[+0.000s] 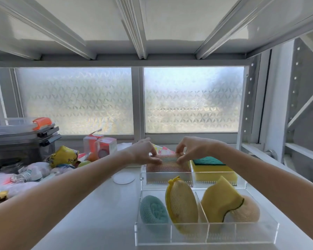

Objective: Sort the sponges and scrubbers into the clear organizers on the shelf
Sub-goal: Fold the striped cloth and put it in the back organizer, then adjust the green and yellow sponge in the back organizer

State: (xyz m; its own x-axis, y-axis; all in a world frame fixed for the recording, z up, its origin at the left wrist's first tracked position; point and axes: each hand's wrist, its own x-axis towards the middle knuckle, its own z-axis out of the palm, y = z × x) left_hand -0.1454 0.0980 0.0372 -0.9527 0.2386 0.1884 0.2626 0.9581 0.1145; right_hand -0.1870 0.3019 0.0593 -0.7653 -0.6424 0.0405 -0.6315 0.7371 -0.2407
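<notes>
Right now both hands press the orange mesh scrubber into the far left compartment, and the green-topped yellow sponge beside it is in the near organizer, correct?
Not quite. The head view shows the green-topped yellow sponge in the far organizer, right of the orange mesh scrubber. Left hand and right hand do hold that scrubber.

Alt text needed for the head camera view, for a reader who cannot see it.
Both hands, left hand and right hand, press an orange mesh scrubber into the far clear organizer beside a yellow-green sponge. The near organizer holds four more scrubbers and sponges.
</notes>
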